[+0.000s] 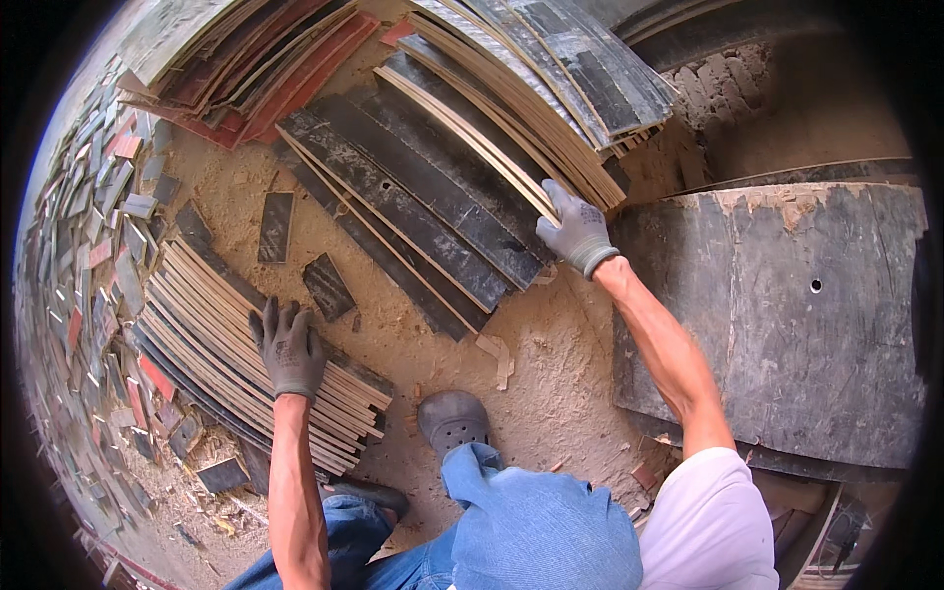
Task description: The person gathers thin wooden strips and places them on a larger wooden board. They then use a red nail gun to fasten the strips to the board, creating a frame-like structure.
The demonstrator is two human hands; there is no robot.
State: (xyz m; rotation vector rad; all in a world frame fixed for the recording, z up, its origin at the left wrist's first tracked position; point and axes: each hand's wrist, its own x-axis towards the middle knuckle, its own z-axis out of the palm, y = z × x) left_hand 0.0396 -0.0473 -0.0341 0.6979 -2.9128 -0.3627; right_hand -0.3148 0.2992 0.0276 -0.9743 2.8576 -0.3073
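My left hand (289, 352), in a grey work glove, lies with fingers spread on a bundle of plywood strips (211, 334) standing on edge side by side. To the right, my gloved right hand (575, 228) is closed around the near end of a pair of pale-edged plywood strips (472, 143). Those strips stand on edge beside dark-faced plywood strips (423, 197) lying flat in a loose stack. Behind them another row of plywood strips (531, 123) stands packed together. My right fingertips are partly hidden behind the strips.
A large worn dark board (777, 324) with a round hole lies at the right. Stacked panels (580, 59) and red-edged boards (256, 69) stand at the back. Many small offcuts (108, 226) cover the left side. Sawdust covers the ground around my shoe (454, 418).
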